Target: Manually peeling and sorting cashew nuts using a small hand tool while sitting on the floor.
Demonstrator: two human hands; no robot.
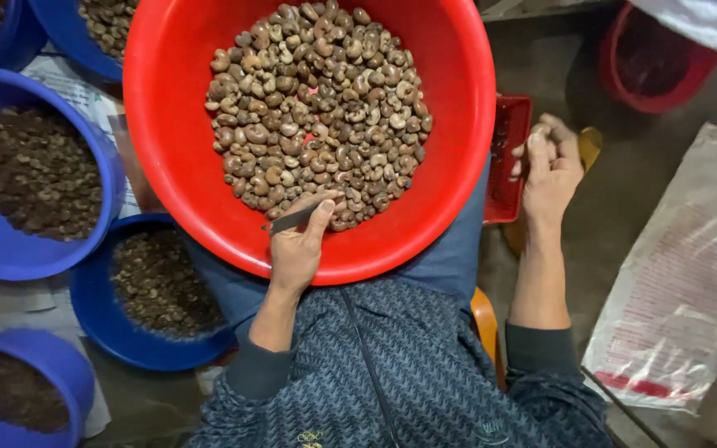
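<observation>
Grey concrete floor lies below me, ringed with blue basins (pixel 10 249) of dark shells. On my lap sits a red basin (pixel 168 124) heaped with brown cashew nuts (pixel 317 108). My left hand (pixel 296 249) pinches a small dark blade (pixel 292 220) at the heap's near edge. My right hand (pixel 549 170), fingers curled, hovers beside a small red tray (pixel 509 158); whether it grips anything, I cannot tell.

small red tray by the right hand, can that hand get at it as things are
Probably yes. The right hand hovers just beside the small red tray, fingers curled toward its edge, with nothing between them. The big red basin overlaps the tray's left side only.
</observation>
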